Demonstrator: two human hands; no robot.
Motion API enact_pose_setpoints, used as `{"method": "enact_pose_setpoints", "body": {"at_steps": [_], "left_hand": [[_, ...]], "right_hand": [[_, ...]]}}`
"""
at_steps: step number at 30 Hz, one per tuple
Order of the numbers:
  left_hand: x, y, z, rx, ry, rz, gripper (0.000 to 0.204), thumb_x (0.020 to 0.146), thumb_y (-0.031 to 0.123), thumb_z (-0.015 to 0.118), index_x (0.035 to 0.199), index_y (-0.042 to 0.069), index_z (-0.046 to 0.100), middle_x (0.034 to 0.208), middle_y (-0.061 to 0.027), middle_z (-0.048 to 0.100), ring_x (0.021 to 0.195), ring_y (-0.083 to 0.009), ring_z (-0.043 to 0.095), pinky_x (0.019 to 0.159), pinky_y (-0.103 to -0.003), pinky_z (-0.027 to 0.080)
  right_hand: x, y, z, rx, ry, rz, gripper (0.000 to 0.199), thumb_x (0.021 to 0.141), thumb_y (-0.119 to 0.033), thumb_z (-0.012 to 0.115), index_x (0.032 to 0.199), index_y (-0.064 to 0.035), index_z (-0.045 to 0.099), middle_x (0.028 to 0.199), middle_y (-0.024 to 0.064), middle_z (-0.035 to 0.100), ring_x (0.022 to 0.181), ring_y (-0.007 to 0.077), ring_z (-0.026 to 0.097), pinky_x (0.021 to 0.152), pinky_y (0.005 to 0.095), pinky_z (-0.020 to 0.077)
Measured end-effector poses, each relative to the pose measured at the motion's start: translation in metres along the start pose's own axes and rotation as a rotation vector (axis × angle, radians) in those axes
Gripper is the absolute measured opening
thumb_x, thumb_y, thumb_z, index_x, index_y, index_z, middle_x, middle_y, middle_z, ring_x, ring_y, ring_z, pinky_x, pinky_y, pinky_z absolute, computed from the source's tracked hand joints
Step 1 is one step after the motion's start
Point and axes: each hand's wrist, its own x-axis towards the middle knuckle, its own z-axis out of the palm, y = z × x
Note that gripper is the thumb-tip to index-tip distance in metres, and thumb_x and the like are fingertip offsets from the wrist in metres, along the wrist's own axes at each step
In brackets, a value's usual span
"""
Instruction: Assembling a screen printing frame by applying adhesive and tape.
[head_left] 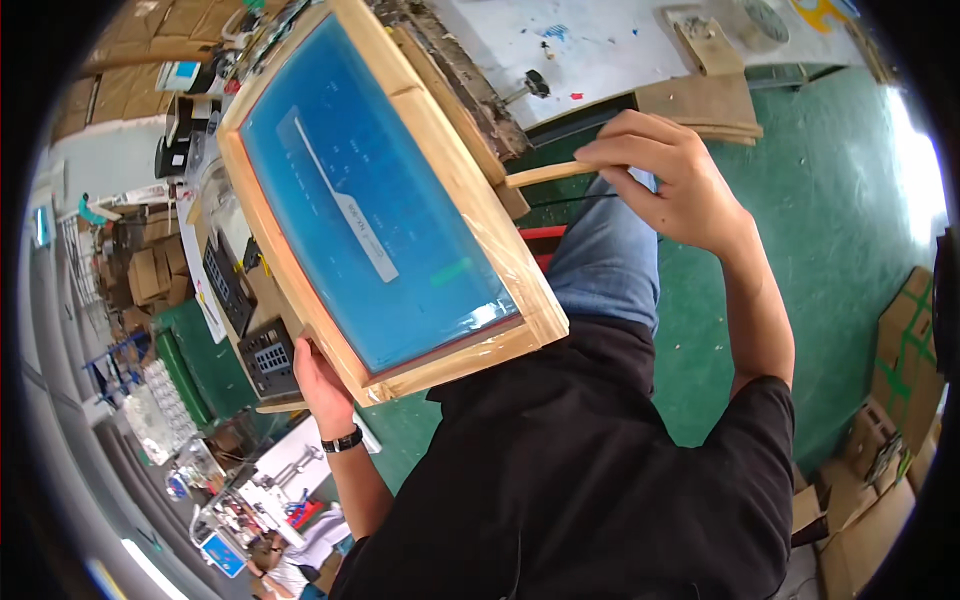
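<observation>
We see a wooden-framed printing screen (385, 200) with blue mesh filling the upper left and centre of the frame, tilted up on edge, its lower corner near the picture's middle. The left hand (318, 385) grips the frame's lower edge at lower left, fingers curled around and under the wood, with a black wristband (342, 440) on the wrist. The right hand (665, 175), at upper centre right, pinches a thin wooden stick (545, 175) between thumb and fingertips; the stick points left toward the frame's right side, and we cannot tell whether it touches it. A pale strip-shaped pattern runs diagonally across the mesh. Behind the frame, at the top, lies a white paint-flecked surface (600, 50) with wooden boards (705, 100) on its right end. The floor (830, 230) is green, and cardboard boxes (900, 370) stand at the right edge.
</observation>
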Motion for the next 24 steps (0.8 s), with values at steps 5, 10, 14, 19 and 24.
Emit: {"method": "enact_pose_setpoints", "body": {"at_steps": [5,10,14,19,24], "left_hand": [[0.001,0.012,-0.001,0.132,0.002,0.071,0.043,0.116,0.038,0.049,0.135,0.004,0.066,0.123,-0.0100,0.073,0.106,-0.0182,0.069,0.092,-0.032,0.053],[-0.001,0.013,0.000,0.175,0.033,0.081,0.042,0.116,0.038,0.049,0.134,0.004,0.067,0.123,-0.0099,0.073,0.106,-0.0178,0.069,0.093,-0.032,0.053],[-0.003,0.016,0.005,0.196,0.032,0.099,0.042,0.116,0.038,0.049,0.134,0.005,0.067,0.124,-0.0095,0.073,0.106,-0.0172,0.069,0.092,-0.031,0.053],[-0.003,0.016,0.008,0.171,0.085,0.055,0.041,0.116,0.038,0.051,0.133,0.005,0.067,0.124,-0.0090,0.073,0.105,-0.0166,0.068,0.092,-0.031,0.053],[0.002,0.011,0.001,0.180,0.031,0.095,0.040,0.115,0.038,0.052,0.132,0.005,0.068,0.122,-0.0081,0.073,0.104,-0.0156,0.068,0.092,-0.031,0.053]], "right_hand": [[0.018,0.013,0.014,-0.208,0.118,-0.272,0.023,0.084,0.006,0.073,0.104,-0.0040,0.077,0.102,0.0054,0.067,0.081,0.0234,0.063,0.078,0.0338,0.0527],[0.025,0.020,0.017,-0.291,0.116,-0.330,0.023,0.081,0.003,0.073,0.102,-0.0056,0.075,0.097,0.0052,0.063,0.078,0.0245,0.060,0.078,0.0353,0.0525],[0.027,0.021,0.016,-0.313,0.114,-0.350,0.023,0.079,0.000,0.074,0.101,-0.0069,0.073,0.094,0.0050,0.060,0.076,0.0253,0.059,0.078,0.0365,0.0523],[0.030,0.020,0.013,-0.319,0.101,-0.362,0.023,0.078,0.001,0.073,0.100,-0.0059,0.074,0.095,0.0051,0.061,0.078,0.0259,0.060,0.079,0.0372,0.0528],[0.033,0.014,0.010,-0.316,0.065,-0.347,0.023,0.079,0.004,0.072,0.101,-0.0038,0.076,0.098,0.0054,0.065,0.082,0.0262,0.062,0.081,0.0379,0.0537]]}}
